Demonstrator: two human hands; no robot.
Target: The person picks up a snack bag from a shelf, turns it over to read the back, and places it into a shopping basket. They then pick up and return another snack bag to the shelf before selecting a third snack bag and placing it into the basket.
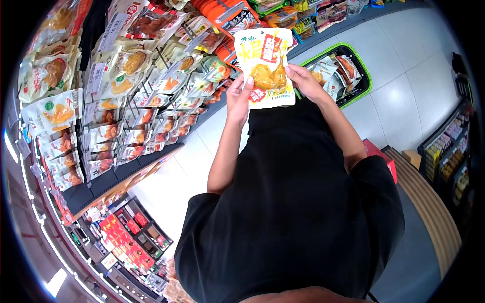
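Note:
Between my two hands is a white and yellow snack pouch (pixel 268 70) with a picture of browned meat and red labels, its printed front turned up to me. My left hand (pixel 238 96) grips its left edge, thumb on the front. My right hand (pixel 304 81) pinches the right edge, thumb also on the front; the other fingers are partly behind it. Beyond my right hand, a black shopping basket (pixel 368 76) with a green rim stands on the floor, holding several packaged foods (pixel 334 73).
To the left, a display rack (pixel 106 182) carries rows of hanging food pouches (pixel 121 73) and price tags (pixel 96 77). Orange packets (pixel 222 12) hang at the top. On the right are a shelf of small goods (pixel 447 146) and a slatted wooden edge (pixel 429 207).

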